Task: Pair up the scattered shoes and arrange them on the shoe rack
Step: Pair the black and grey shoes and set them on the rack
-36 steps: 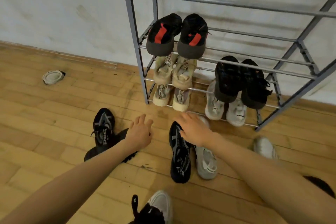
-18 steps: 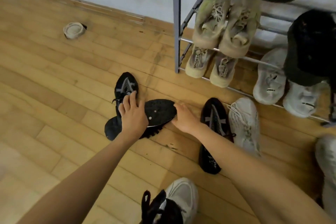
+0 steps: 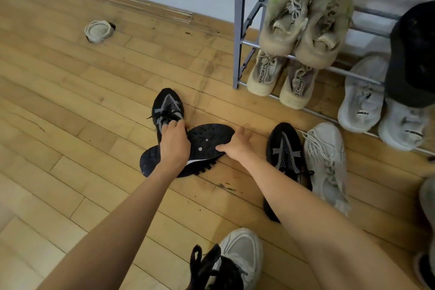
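Several pairs on the shoe rack (image 3: 239, 30): beige, pale grey and dark shoes sit heel-out over the rails, some overhanging. A shoe pushed in carelessly could, I judge, knock one off.
Upturned black shoe (image 3: 207, 142): it lies sole up on the floor and appears to rest across the heel of the black-grey sneaker. Its upper is hidden, so its partner cannot be told, and pairing it by colour alone risks a mismatch.
Second black-grey sneaker (image 3: 286, 155): upright, partly under the right forearm and touching a white sneaker (image 3: 326, 162). It looks like the true match for the one under the left hand and might be overlooked.
Black-grey sneaker (image 3: 168, 108): upright on the floor, left of the rack. Lifting it would likely drag or tip the shoe lying on it.
Left hand (image 3: 175, 146): the fingers are curled into that sneaker's laces and tongue. A hold on laces alone could let the shoe swing.
Right hand (image 3: 237, 146): the thumb is on the sole and the fingers are spread past the toe edge, closed round nothing. It may slip off.
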{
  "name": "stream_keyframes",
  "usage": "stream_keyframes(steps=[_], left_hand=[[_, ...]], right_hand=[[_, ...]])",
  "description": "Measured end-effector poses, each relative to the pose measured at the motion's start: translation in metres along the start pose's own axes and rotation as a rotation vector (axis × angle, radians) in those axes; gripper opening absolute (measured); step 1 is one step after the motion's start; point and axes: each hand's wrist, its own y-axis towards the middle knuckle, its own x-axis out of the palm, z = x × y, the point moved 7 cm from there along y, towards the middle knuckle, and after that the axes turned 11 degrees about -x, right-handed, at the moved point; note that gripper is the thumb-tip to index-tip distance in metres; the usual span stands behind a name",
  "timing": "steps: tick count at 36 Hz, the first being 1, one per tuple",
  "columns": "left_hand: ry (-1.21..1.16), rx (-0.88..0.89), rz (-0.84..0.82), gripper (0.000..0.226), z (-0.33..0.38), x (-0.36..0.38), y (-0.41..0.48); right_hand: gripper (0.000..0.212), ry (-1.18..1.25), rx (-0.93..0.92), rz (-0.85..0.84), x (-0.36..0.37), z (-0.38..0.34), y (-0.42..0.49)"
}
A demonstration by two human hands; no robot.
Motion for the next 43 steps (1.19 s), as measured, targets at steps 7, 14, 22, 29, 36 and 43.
stream_keyframes(steps=[7,14,22,29,36,43], left_hand=[[-0.129,0.133,0.064,0.027,0.012,-0.006,-0.013],[-0.223,0.193,0.124,0.027,0.030,-0.021,-0.020],[-0.217,0.330,-0.034,0.022,0.054,0.016,-0.051],[-0.186,0.261,-0.219,0.035,0.066,0.038,-0.057],[-0.304,-0.286,-0.279,0.097,0.036,0.048,-0.057],[-0.745,-0.601,-0.565,0.100,0.015,0.079,-0.061]], right_hand=[[0.074,0.381,0.174,0.124,0.004,0.019,0.001],[0.056,0.559,0.129,0.089,-0.011,0.021,0.012],[0.057,0.175,-0.007,0.261,-0.114,0.022,0.025],[0.043,-0.101,-0.071,0.174,-0.110,0.035,-0.023],[0.071,-0.358,0.023,0.208,-0.091,0.074,-0.083],[0.079,-0.440,0.090,0.166,-0.066,0.095,-0.117]])
